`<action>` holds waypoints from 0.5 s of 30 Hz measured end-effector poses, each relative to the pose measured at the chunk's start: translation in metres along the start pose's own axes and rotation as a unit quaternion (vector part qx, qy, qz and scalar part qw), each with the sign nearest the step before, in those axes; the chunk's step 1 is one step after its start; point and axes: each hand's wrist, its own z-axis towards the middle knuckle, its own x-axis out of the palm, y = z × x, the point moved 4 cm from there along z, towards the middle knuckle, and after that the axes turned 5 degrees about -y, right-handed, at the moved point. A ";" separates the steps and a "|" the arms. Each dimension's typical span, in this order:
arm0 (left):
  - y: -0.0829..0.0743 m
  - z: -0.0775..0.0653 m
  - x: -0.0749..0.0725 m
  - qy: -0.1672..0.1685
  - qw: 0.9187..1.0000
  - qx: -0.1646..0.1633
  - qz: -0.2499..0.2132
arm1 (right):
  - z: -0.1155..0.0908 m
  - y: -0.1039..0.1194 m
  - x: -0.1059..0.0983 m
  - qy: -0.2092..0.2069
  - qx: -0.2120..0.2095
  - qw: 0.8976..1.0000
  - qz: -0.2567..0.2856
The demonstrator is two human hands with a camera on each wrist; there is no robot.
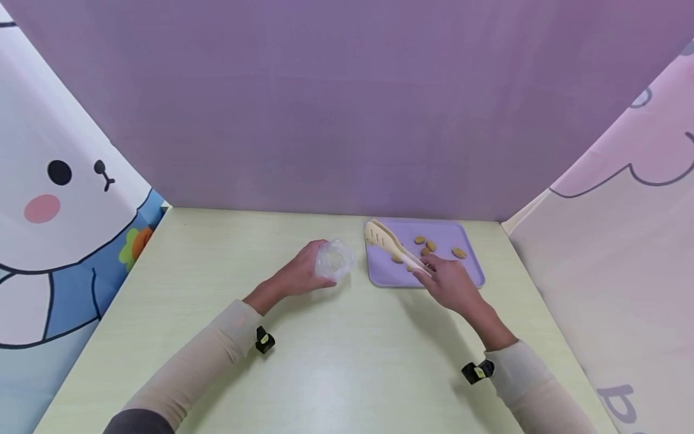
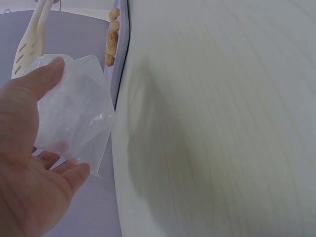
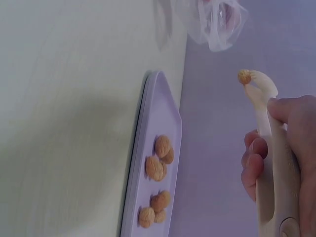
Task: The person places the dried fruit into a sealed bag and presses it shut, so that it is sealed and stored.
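Note:
My left hand (image 1: pixel 306 270) holds a clear plastic bag (image 1: pixel 334 260) above the table, left of the tray; its thumb and fingers spread around the bag in the left wrist view. My right hand (image 1: pixel 450 282) grips cream-coloured tongs (image 1: pixel 396 246) with slotted heads, which reach over the tray toward the bag's side. Between the tong tips sits one tan shelled-looking nut (image 3: pixel 244 76) with a rough surface. Below them, a purple tray (image 1: pixel 387 278) carries several similar loose nuts (image 3: pixel 162 146).
The pale wooden table (image 1: pixel 336 355) meets a purple cloth wall (image 1: pixel 336 120) close behind the tray. Printed cloths stand on both sides, one with a cartoon animal (image 1: pixel 54 199) at left. Dark wrist cameras (image 1: pixel 264 340) hang at both cuffs.

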 end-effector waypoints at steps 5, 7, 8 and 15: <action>-0.001 0.001 0.000 -0.001 1.000 -0.003 -0.003 | 0.000 0.007 0.003 0.014 0.000 1.000 0.009; -0.002 0.001 0.000 -0.002 1.000 -0.004 -0.002 | 0.000 0.010 0.004 0.016 -0.002 1.000 0.016; -0.002 0.001 0.000 -0.003 1.000 -0.003 -0.003 | 0.001 0.011 0.005 0.017 -0.002 1.000 0.018; -0.003 0.002 0.001 -0.004 1.000 -0.005 -0.019 | 0.003 0.021 0.010 0.025 -0.020 0.999 0.025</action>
